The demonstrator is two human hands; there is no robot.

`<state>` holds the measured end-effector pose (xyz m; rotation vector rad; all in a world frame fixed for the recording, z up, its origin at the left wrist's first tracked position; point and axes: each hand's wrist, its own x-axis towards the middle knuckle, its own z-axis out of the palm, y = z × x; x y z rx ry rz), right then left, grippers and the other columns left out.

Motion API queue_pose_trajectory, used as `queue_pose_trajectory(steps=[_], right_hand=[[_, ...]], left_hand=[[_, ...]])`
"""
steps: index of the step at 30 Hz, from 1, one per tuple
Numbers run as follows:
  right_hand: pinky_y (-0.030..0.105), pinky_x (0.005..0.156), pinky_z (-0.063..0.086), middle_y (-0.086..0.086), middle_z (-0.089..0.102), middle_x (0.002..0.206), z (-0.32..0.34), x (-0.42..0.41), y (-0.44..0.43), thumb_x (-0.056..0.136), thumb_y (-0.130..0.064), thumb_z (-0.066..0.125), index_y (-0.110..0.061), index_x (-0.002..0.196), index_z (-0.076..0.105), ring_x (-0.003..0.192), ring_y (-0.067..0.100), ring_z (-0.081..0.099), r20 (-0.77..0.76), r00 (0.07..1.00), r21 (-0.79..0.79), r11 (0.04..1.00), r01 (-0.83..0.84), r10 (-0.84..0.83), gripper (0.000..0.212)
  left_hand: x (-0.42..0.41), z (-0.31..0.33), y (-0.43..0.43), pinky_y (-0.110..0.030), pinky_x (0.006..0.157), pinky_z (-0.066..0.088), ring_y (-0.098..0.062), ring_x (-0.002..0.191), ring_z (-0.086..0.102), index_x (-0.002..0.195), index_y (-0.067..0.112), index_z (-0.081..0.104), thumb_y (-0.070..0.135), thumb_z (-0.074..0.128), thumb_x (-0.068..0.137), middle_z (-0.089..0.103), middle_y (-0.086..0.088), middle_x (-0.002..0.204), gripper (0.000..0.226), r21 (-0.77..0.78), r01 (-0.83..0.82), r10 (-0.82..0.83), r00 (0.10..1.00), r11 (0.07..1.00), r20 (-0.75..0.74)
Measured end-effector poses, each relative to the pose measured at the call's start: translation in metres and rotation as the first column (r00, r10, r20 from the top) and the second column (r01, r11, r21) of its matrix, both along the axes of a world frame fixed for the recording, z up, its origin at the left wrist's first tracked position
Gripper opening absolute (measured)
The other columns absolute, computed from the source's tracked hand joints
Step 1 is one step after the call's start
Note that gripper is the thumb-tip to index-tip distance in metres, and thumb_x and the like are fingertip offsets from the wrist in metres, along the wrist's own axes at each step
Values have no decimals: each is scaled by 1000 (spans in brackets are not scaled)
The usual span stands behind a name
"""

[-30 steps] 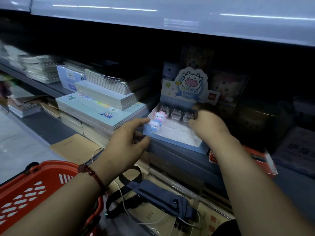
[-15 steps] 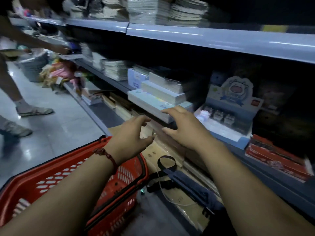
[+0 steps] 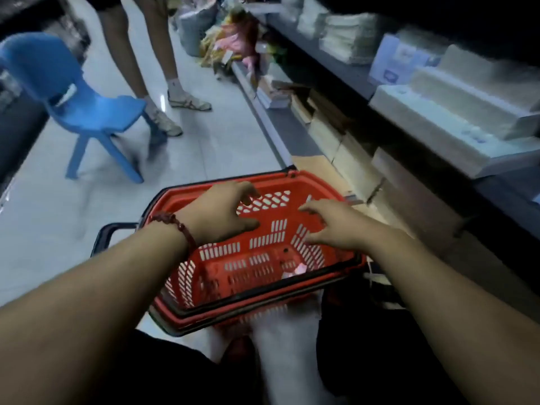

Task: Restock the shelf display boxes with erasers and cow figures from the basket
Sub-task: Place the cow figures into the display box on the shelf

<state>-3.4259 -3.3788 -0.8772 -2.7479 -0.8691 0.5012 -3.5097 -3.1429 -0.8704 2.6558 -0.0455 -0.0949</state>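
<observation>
A red plastic basket [image 3: 187, 276] sits on the floor in front of me. A small pinkish-white item [image 3: 293, 271], too blurred to name, lies on its bottom near the right wall. My left hand [image 3: 222, 213] hovers over the basket's far left rim, fingers spread and holding nothing. My right hand [image 3: 333, 225] hangs over the basket's right side, fingers apart and empty. The cow display box is out of view.
Shelves with stacked notebooks [image 3: 455, 112] and brown paper packs [image 3: 350, 147] run along the right. A blue plastic chair [image 3: 84, 103] stands on the tiled floor at the left. Another person's legs [image 3: 152, 65] are beyond the basket.
Both hands have left the cow display box on the shelf and come down over the basket. My view has swung left and down; the display box has gone out of view.
</observation>
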Motion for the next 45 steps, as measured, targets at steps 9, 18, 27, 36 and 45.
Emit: queue_pose_trajectory(steps=[9,18,27,36,45], right_hand=[[30,97,43,7,55,143,-117,77,46,80,-31,82,-20,147,45,125,27,54,-278,929,-412,843,-346,246,78],[13,76,34,1,59,129,-243,131,67,85,-34,79,-15,144,50,115,19,56,-579,769,-599,497,-627,271,69],[26,92,50,-5,71,115,-326,134,39,82,-43,80,-29,113,75,108,17,66,-636,730,-593,448,-669,249,34],[33,81,59,1,72,103,-335,108,9,75,-36,81,-19,113,63,90,21,70,-592,805,-529,734,-427,41,46],[21,51,56,15,60,80,-323,110,6,98,9,50,4,94,59,66,19,62,-792,427,-484,875,-4,-436,11]], left_hand=[[63,-187,36,-36,96,53,-25,114,62,141,22,52,50,72,83,60,-2,127,67,207,399,-220,790,893,-573],[123,-316,-47,-44,104,48,-35,133,50,159,13,25,53,71,87,36,-16,156,95,172,642,-479,699,747,-531],[107,-395,-73,-49,69,58,-45,93,58,126,20,59,43,62,79,55,-21,125,53,23,619,-595,763,785,-252],[88,-391,-98,-32,83,44,-37,104,62,139,18,53,38,66,93,61,-17,119,52,-270,356,-421,874,895,-244],[105,-384,-112,-37,88,56,-23,78,67,83,11,62,26,51,95,71,-25,96,22,-601,-627,-297,528,496,-796]])
